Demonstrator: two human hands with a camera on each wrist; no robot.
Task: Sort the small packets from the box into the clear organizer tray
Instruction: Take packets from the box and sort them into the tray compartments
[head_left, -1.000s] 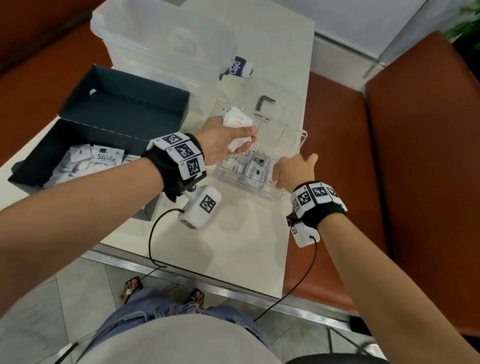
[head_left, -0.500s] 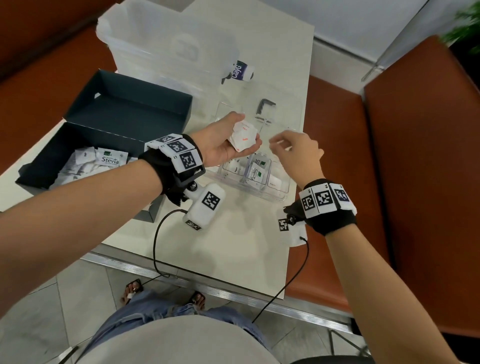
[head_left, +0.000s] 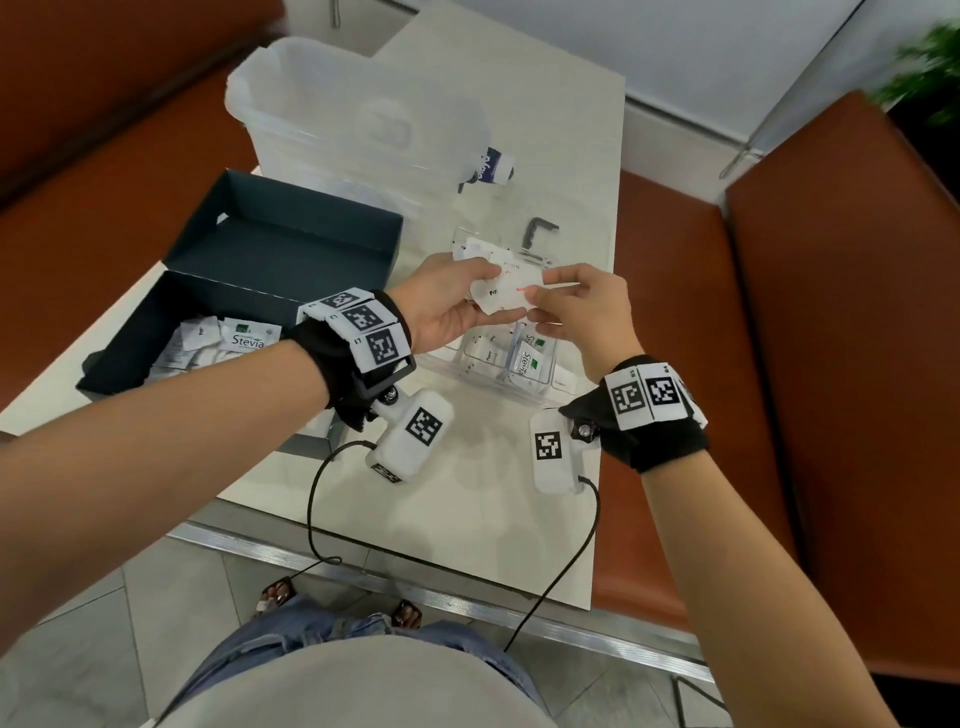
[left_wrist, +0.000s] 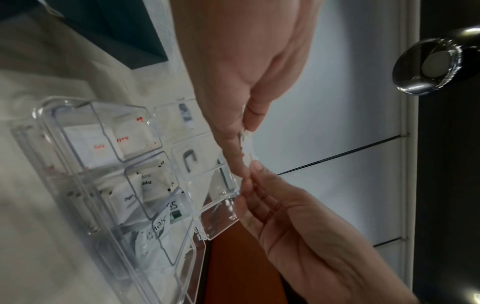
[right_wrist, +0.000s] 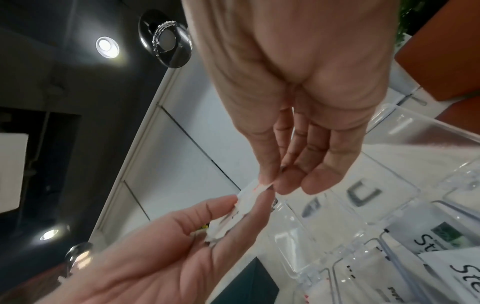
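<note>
Above the clear organizer tray, the right hand has come across from the tray's near edge within the last second and now pinches the top packet of a small fanned stack of packets gripped between the thumb and fingers of the left hand, which has stayed raised over the tray. The handover suggests one sachet, its red lettering partly hidden, is about to be peeled off and dropped into its compartment. The pinched packet lies at about 9 o'clock from the right hand, touching its fingertips, with the tray directly beneath, its cells already holding salt, pepper and Stevia sachets. At roughly 9 o'clock of the left hand, on the counter, the dark box still holds more loose packets, so the sorting appears well short of finished.
</note>
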